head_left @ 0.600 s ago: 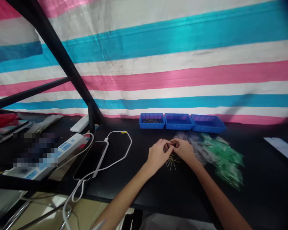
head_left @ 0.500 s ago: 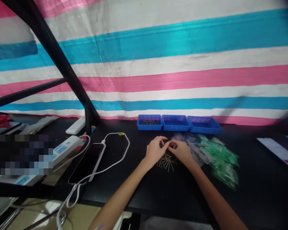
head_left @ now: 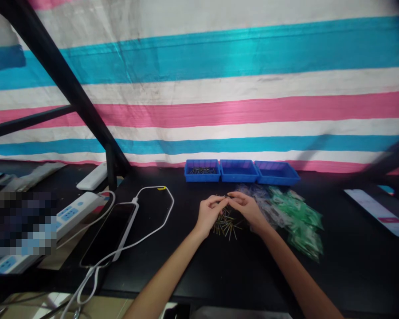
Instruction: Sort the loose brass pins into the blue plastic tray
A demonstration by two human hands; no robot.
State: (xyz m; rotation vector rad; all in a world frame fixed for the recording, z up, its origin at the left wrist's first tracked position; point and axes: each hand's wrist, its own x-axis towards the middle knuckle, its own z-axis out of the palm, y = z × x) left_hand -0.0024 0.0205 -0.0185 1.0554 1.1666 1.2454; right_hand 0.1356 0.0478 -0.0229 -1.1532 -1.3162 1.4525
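My left hand (head_left: pixel 209 213) and my right hand (head_left: pixel 248 208) meet fingertip to fingertip over a small heap of thin brass pins (head_left: pixel 225 225) on the black table (head_left: pixel 239 270). Both hands pinch one thin pin between them. Just right of my right hand lies a pile of small clear and green plastic bags (head_left: pixel 295 219). Behind the hands stand three blue trays in a row: the left one (head_left: pixel 202 170) holds several dark pins, the middle one (head_left: pixel 238 170) and right one (head_left: pixel 276 172) look empty.
A black phone (head_left: pixel 107 232) lies left of my hands with a white charging cable (head_left: pixel 159 221) looping around it. A white power strip (head_left: pixel 69 215) sits further left. A black metal frame post (head_left: pixel 111 170) stands at the back left. A striped tarp (head_left: pixel 219 97) hangs behind the table.
The view has shifted, so everything sits lower-left in the frame. My hands have spread slightly apart and lifted a little off the pin heap, fingertips still joined on a pin.
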